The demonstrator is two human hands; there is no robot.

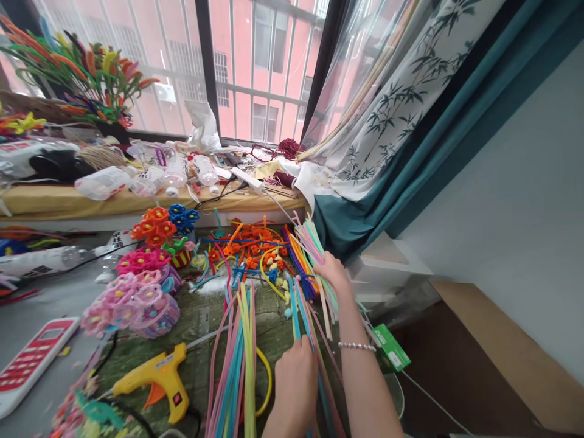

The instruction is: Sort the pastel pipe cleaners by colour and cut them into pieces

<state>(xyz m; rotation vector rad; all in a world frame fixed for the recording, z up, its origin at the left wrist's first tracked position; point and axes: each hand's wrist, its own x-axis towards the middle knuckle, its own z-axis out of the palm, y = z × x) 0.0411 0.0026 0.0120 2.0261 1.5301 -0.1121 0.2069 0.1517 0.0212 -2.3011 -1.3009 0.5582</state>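
My right hand is closed around a bundle of pastel pipe cleaners, in pink, lilac and mint green. Nearer to me, my left hand is a fist around a few blue and pink pipe cleaners, whose ends stick out beyond it. To its left lies a loose bundle of yellow, blue and pink pipe cleaners. Brighter orange, yellow and purple pipe cleaners lie just left of my right hand. The fingertips of both hands are mostly hidden.
A yellow glue gun lies at the left on the green mat. Pipe-cleaner flower pots stand behind it, beside a calculator. Orange pieces are heaped below the windowsill. A green box sits right of my forearm.
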